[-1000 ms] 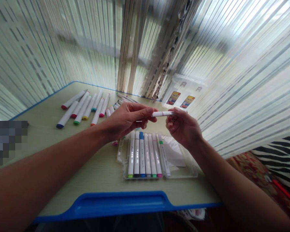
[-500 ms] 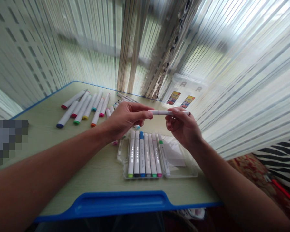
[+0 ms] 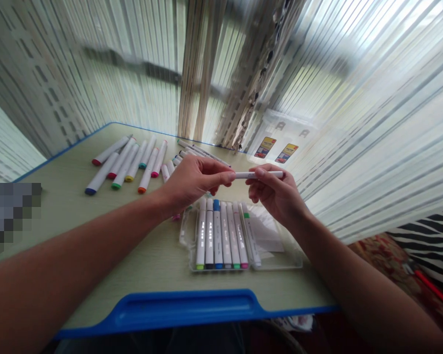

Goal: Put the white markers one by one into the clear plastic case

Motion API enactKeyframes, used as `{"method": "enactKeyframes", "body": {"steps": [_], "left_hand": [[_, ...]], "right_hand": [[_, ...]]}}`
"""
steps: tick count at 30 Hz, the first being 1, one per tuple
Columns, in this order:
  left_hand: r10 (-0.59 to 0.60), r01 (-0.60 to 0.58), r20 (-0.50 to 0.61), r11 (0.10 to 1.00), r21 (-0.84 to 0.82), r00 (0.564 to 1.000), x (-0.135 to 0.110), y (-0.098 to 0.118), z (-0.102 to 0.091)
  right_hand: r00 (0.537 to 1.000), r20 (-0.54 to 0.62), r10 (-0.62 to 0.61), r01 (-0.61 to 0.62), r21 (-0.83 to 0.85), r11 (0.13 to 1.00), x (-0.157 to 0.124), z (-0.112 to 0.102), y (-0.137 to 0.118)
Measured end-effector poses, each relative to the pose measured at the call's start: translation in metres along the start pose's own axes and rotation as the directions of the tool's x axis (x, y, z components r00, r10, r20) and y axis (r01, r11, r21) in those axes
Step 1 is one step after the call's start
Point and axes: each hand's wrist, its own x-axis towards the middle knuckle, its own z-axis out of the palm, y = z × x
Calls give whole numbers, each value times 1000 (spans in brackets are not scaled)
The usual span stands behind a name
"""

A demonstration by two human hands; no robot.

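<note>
Both hands hold one white marker [image 3: 260, 174] level above the desk. My left hand [image 3: 192, 182] pinches its left end between thumb and fingertips. My right hand [image 3: 275, 194] grips its middle and right part, fingers curled round it. Just below the hands lies a clear plastic case [image 3: 280, 255] with several markers [image 3: 221, 233] lined up side by side in its left half, coloured caps toward me.
A row of loose markers [image 3: 127, 162] with coloured caps lies at the far left of the pale desk [image 3: 96, 231]. More markers [image 3: 192, 150] lie near the back edge. A blue tray lip [image 3: 184, 307] runs along the near edge. Striped curtains surround the desk.
The marker sits slightly lower and further left between my hands. My right hand has slid leftward along it, so the two hands are closer together. The view has shifted a little.
</note>
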Motion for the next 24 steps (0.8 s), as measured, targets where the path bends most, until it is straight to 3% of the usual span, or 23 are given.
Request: {"method": "enactKeyframes", "body": {"steps": [7,15,24], "left_hand": [[2,2,-31,989,145,1000,-1,6,0],[36,-39,20,990,133,999,-2,7,3],[48,-55,37,976,209,998,-2,4,3]], "right_hand": [[1000,16,24,-23,-76,997,-2,2,1],[1000,17,19,-16,-141,990,0,0,3],[996,-41,-80,55,-422,905,-3,3,5]]}}
